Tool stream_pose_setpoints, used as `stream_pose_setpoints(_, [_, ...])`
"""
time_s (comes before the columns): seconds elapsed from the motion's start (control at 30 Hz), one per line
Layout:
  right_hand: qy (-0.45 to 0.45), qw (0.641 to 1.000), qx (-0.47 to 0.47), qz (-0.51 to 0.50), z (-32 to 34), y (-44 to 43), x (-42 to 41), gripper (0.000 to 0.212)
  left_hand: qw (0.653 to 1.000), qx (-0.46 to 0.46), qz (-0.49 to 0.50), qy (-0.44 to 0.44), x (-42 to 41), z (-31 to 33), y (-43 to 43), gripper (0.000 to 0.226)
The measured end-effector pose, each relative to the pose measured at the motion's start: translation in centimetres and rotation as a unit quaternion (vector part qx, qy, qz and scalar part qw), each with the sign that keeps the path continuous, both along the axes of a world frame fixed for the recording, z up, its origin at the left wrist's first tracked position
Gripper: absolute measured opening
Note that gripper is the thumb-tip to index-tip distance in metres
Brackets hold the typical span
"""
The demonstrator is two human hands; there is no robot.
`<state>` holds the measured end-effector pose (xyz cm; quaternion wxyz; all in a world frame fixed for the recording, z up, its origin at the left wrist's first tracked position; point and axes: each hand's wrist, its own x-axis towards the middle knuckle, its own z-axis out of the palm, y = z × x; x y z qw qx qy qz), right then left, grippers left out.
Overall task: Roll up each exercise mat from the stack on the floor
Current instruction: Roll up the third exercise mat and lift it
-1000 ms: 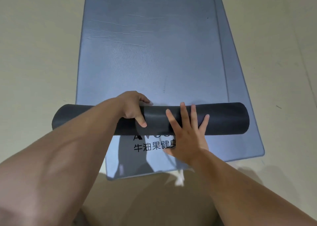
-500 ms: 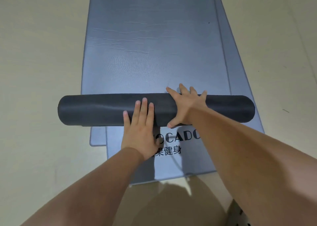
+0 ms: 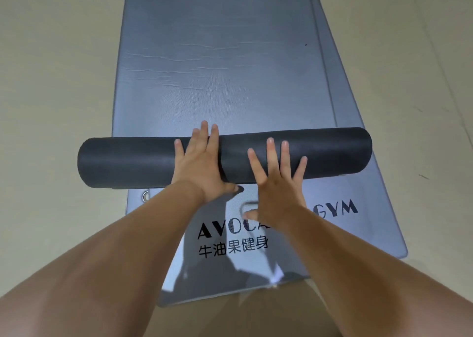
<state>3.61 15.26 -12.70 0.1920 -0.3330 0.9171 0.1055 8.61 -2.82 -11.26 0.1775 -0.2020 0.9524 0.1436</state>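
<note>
Roll (image 3: 143, 162): dark mat roll lying across mid-frame, on the flat grey mats (image 3: 217, 68).
Left hand (image 3: 198, 166): fingers flat, extended over the roll.
Right hand (image 3: 277, 183): fingers splayed, gripping nothing.
Technique: push evenly forward, keeping the roll's ends square.

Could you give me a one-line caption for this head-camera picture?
Both hands, left hand and right hand, press flat on a dark grey rolled-up foam mat across a grey-blue printed gym mat.

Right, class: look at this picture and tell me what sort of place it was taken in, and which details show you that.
Probably a gym or fitness studio. A flat grey mat printed "GYM" lies on a plain pale floor, another lies beneath it, and both hands are pressed on a dark, partly rolled mat.
</note>
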Motion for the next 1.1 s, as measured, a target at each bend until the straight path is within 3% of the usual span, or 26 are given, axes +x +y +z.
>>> stream_pose_setpoints(0.1, [0.0, 1.0, -0.01, -0.027, 0.2, -2.0, -2.8, 0.159, 0.993, -0.088, 0.002, 0.072, 1.0, -0.2, 1.6, 0.122])
stream_pose_setpoints(0.33, [-0.004, 0.998, 0.026, -0.048, 0.6, -5.3, -7.7, 0.163, 0.991, -0.11, -0.08, -0.016, -0.2, -2.1, 0.9, 0.14])
stream_pose_setpoints(0.47, [0.041, 0.999, -0.021, -0.009, 1.0, -6.1, -9.8, 0.161, 0.989, -0.12, -0.079, -0.015, -3.9, -1.5, -1.3, 0.133])
stream_pose_setpoints(0.53, [0.085, 0.995, -0.019, 0.055, 0.6, -5.7, -9.9, 0.157, 0.991, -0.111, -0.078, -0.018, -5.9, -0.9, -2.8, 0.138])
stream_pose_setpoints(0.63, [0.088, 0.995, -0.003, 0.048, 0.1, -6.3, -10.3, 0.147, 0.99, -0.109, -0.081, -0.024, -7.6, -0.7, -3.8, 0.138])
stream_pose_setpoints(0.73, [0.073, 0.997, -0.009, 0.026, 0.6, -8.0, -11.3, 0.13, 0.989, -0.126, -0.082, -0.009, -8.1, -1.4, -4.2, 0.127])
stream_pose_setpoints(1.1, [0.006, 0.999, -0.021, 0.025, 2.2, -6.4, -10.2, 0.106, 0.985, -0.139, -0.101, 0.022, -5.8, -0.9, -3.0, 0.087])
